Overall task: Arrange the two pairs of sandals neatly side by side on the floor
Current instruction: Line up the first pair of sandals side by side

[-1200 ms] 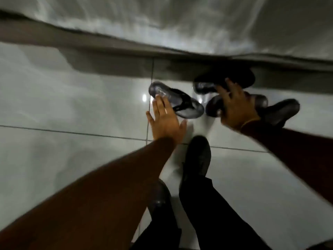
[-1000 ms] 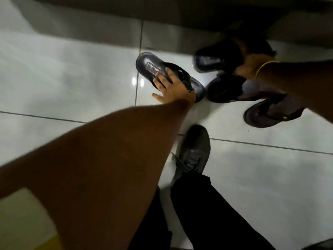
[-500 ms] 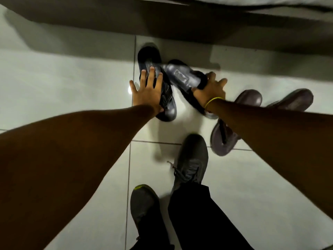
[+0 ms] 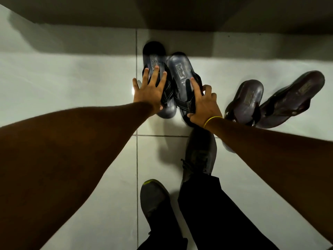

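Observation:
Two dark blue-black sandals lie side by side on the white tiled floor, heels pointing away. My left hand (image 4: 150, 89) rests flat with spread fingers on the left black sandal (image 4: 155, 58). My right hand (image 4: 203, 103), with a yellow band at the wrist, holds the strap side of the right black sandal (image 4: 181, 69). To the right lie two brown sandals, splayed apart: one (image 4: 247, 100) nearly upright, the other (image 4: 292, 98) tilted further right, with their near ends touching.
My own two dark sneakers (image 4: 200, 154) stand on the floor just below the sandals, with black trouser legs (image 4: 212, 213). A shadowed wall base or furniture edge (image 4: 162, 17) runs across the top. White tiles (image 4: 63, 78) stretch to the left.
My right hand has swung the right black sandal round until it lies parallel beside the left one. My left hand stays on the left black sandal. The brown sandals have not moved.

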